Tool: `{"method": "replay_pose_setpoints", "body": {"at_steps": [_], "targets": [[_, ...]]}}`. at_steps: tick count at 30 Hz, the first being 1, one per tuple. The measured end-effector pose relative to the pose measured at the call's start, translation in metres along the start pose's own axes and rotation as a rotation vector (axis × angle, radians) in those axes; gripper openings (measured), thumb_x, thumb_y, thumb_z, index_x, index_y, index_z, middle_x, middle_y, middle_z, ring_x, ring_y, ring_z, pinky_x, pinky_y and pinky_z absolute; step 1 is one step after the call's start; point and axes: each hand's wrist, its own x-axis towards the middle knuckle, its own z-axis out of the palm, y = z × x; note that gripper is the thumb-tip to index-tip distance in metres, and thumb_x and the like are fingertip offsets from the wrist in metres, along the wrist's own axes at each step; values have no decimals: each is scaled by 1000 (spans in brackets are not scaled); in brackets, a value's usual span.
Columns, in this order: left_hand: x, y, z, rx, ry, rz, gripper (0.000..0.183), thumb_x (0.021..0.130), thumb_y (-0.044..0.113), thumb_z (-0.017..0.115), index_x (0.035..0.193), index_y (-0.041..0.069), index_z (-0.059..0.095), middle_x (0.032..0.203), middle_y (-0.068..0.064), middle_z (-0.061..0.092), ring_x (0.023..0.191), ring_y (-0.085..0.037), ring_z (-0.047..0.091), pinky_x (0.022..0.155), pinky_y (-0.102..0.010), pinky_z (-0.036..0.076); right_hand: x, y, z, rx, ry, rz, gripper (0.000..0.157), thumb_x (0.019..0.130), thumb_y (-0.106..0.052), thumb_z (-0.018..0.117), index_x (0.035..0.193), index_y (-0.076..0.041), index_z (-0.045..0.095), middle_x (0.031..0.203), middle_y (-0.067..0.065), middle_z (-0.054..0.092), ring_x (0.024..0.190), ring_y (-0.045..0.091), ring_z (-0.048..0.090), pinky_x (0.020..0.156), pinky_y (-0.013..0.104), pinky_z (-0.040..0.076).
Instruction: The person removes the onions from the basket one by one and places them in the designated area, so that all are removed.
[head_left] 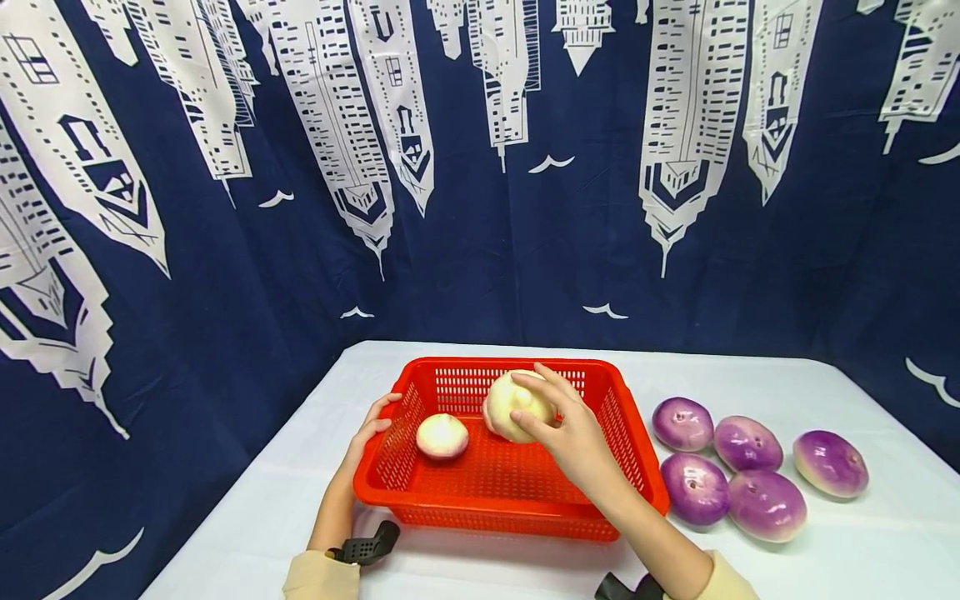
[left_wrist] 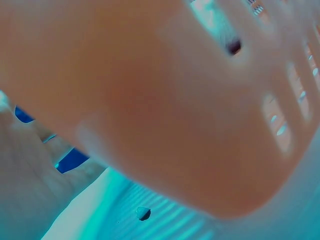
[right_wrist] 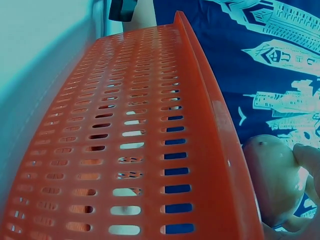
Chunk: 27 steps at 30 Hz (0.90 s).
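Note:
My left hand [head_left: 369, 432] grips the left rim of a red plastic basket [head_left: 487, 505], fingers over the edge. In the left wrist view the basket wall [left_wrist: 150, 110] fills most of the picture, with part of the left hand [left_wrist: 45, 175] below it. My right hand [head_left: 576, 429] holds a turnip [head_left: 521, 407], pale side facing me, over the right half of the basket. The right wrist view shows this turnip [right_wrist: 272, 175] just beyond the rim. Another turnip [head_left: 442, 437] sits inside the basket at the left, its pale end up.
Several purple turnips [head_left: 767, 505] lie on the white tabletop [head_left: 862, 550] to the right of the basket, one [head_left: 830, 463] a little apart. A dark blue curtain [head_left: 510, 275] with white building prints hangs behind the table.

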Motion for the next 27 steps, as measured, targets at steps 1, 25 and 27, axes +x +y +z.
{"method": "replay_pose_setpoints", "body": {"at_steps": [1,25,27], "targets": [[0,0,0,0,7,6,43,90,4,16,129,18,26,126,-1,31,108,-13,41,86,-23,44,0,0,0,-1,-2,-3,42,79,-29,68,119,-31,57,141,4,39,128,30,39,96,46,41],[0,2,2,6,29,-9,42,90,4,16,131,11,20,127,-5,29,109,-15,40,87,-25,41,4,10,-8,30,7,9,44,79,-29,67,122,-25,57,141,9,38,129,31,37,99,47,38],[0,1,2,5,31,-7,42,90,4,16,131,12,21,127,-4,29,109,-15,39,88,-25,41,3,11,-10,34,8,11,44,79,-28,67,122,-24,56,141,9,37,128,31,37,99,47,38]]}}
